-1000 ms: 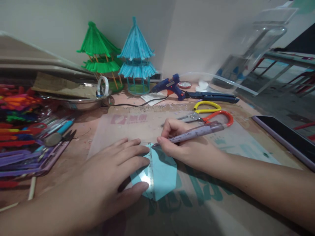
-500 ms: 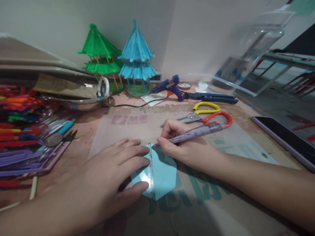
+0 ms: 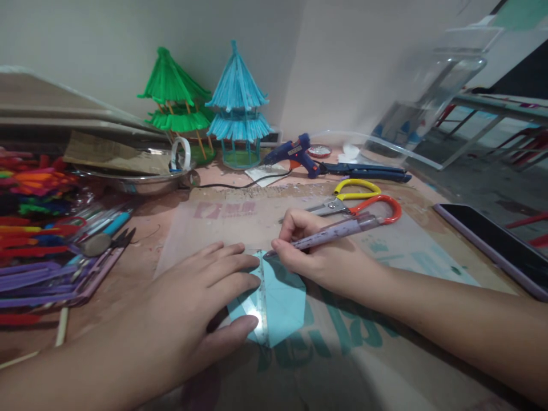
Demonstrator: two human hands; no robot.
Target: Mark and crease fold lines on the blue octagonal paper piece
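Observation:
A light blue paper piece with angled corners (image 3: pixel 286 308) lies on the work surface in front of me. Across its middle runs a clear ruler (image 3: pixel 262 299), its edge pointing away from me and a bright glare on it. My left hand (image 3: pixel 201 294) rests flat with fingers spread, pressing on the ruler and the paper's left side. In my right hand (image 3: pixel 306 248) is a purple pen (image 3: pixel 331 233), pinched between thumb and fingers. Its tip meets the paper beside the ruler, near the far end. Faint lines show on the paper.
Scissors (image 3: pixel 334 205) with yellow and orange handles lie just beyond my right hand. Behind them are a blue glue gun (image 3: pixel 295 151) and dark blue pliers (image 3: pixel 368 170). Green (image 3: pixel 173 85) and blue (image 3: pixel 237 85) tower models stand by the wall. A phone (image 3: pixel 496 242) lies right; pipe cleaners (image 3: pixel 34 279) left.
The view has tilted slightly, so the background sits a little lower. Both hands, the pen, the ruler and the paper hold almost the same places.

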